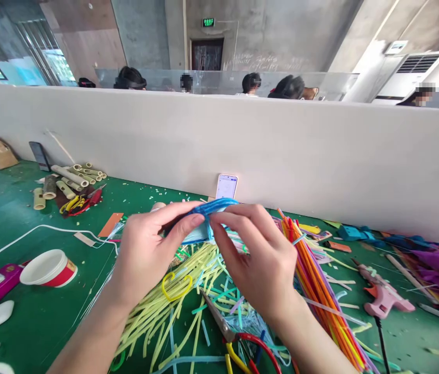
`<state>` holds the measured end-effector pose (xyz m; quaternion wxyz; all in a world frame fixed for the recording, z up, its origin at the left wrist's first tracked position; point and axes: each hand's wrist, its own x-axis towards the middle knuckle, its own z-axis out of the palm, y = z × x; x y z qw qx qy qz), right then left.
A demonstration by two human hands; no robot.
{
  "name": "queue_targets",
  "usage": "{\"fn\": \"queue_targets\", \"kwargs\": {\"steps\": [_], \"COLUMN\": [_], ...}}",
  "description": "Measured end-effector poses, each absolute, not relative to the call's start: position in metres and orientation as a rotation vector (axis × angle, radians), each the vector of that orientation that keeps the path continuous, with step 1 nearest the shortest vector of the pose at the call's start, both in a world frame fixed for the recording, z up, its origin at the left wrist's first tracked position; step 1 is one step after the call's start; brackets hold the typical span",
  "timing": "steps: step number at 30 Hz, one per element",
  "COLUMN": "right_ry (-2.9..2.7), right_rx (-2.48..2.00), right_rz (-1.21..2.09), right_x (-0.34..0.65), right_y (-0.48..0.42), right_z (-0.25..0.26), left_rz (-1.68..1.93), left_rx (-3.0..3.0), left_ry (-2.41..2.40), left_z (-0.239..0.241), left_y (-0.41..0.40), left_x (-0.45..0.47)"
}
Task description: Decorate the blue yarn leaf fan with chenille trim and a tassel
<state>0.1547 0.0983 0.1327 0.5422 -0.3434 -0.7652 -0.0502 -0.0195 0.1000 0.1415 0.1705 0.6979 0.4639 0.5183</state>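
Note:
A blue looped piece [223, 202], which looks made of pipe cleaners, is held up above the middle of the table. My left hand [145, 244] grips its left side between thumb and fingers. With thumb and fingertips, my right hand [260, 249] pinches its right side; the fingers partly cover it. Below lie loose yellow-green pipe cleaners [153, 317] and a bent yellow one [177, 297]. Scissors with red and yellow handles [223, 327] rest among blue cut bits, blades slightly apart. Beside my right forearm is a bundle of orange, red and purple pipe cleaners [315, 280].
A phone [227, 186] leans on the white partition [164, 135]. Bamboo tubes [71, 176] and pliers [77, 203] lie left. Nearer are a paper cup [50, 269] and purple power strip [9, 275] with cable. A pink glue gun [385, 296] lies right. People sit beyond the partition.

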Motion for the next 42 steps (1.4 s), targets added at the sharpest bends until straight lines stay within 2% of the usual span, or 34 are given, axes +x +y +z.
{"fn": "queue_targets", "kwargs": {"steps": [6,13,18,29,36,39,42], "right_ry": [-1.636,-1.863,-2.007,-1.943,-1.826,-1.700,-1.604], "right_rx": [-0.880,-1.189,-1.196,-0.905,-1.089,-1.162,-1.157], "right_rz": [0.274,0.616,0.631,0.294,0.167,0.288,0.635], "right_x": [0.167,0.203,0.223,0.223,0.216,0.213,0.211], "right_y": [0.083,0.078,0.084,0.087,0.078,0.070,0.067], "right_z": [0.166,0.174,0.169,0.134,0.127,0.124,0.121], "left_rz": [1.306,1.022,0.910,0.934,0.954,0.987,0.996], "left_rx": [2.184,2.106,2.032,1.761,1.734,1.718,1.686], "left_ry": [1.259,1.202,1.097,0.929,0.915,0.923,0.923], "left_z": [0.191,0.166,0.148,0.125,0.120,0.121,0.123], "left_y": [0.103,0.107,0.111,0.115,0.113,0.108,0.103], "left_x": [-0.015,0.007,0.017,0.025,0.023,0.021,0.020]}}
